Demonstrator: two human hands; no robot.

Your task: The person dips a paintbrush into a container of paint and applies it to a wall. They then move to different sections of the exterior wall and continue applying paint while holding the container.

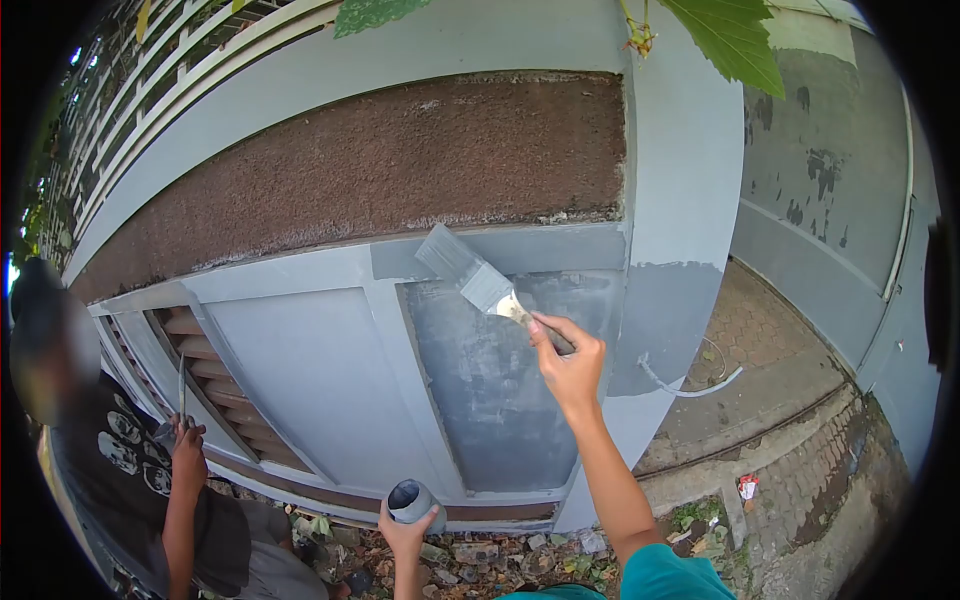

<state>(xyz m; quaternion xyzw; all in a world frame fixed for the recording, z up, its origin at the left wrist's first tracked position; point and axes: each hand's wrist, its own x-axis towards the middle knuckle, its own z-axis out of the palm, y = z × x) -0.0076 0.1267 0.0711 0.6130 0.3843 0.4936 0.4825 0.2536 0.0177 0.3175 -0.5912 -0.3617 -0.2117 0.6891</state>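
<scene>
My right hand [572, 365] grips the handle of a wide paintbrush [487, 287], its grey-coated bristles angled up to the left. The bristle end overlaps the grey horizontal rail [560, 248] above a recessed panel [500, 400]. That panel is patchy dark grey, and the rail's right stretch is darker than its left. Lower down, my left hand [405, 535] is wrapped round a small paint container [412, 501], tilted so that its open mouth and dark inside show.
A person [130, 470] in a dark shirt stands at the left, holding a thin tool [182, 385] near the slatted opening [215, 385]. Leaves [725, 45] hang at the top. Rubble and dry leaves [490, 565] cover the ground. A pale hose [690, 388] sticks out by the post [685, 180].
</scene>
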